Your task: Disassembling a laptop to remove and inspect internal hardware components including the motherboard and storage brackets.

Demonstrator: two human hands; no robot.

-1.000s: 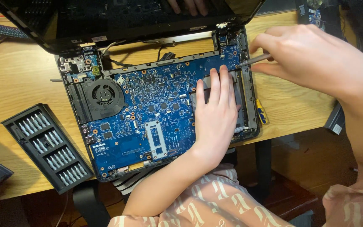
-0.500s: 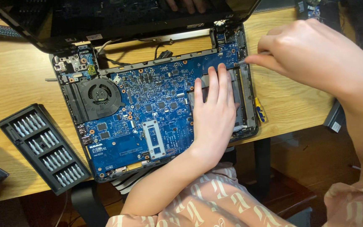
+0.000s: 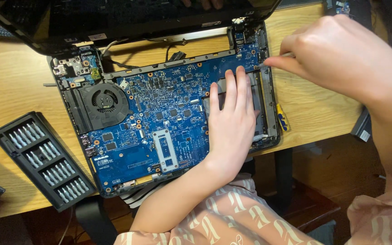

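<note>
Two hands on opened laptop: left hand [image 3: 232,124] flat, fingers spread on blue motherboard [image 3: 159,122]. Right hand [image 3: 341,59] fingers pinched around thin screwdriver [image 3: 275,59], tip at board's corner just beyond left fingertips. Bottom cover off; board, fan [image 3: 104,100] not yet removed.

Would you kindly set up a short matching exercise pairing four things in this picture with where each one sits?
Things:
1. cooling fan
2. bit tray
3. left hand
4. right hand

Places:
A. on the wooden desk, left of the laptop
B. flat on the blue board's right part
C. at the laptop's upper right corner, pinching a thin tool
D. in the board's upper left area

Pairs: 1-D, 2-A, 3-B, 4-C
</note>
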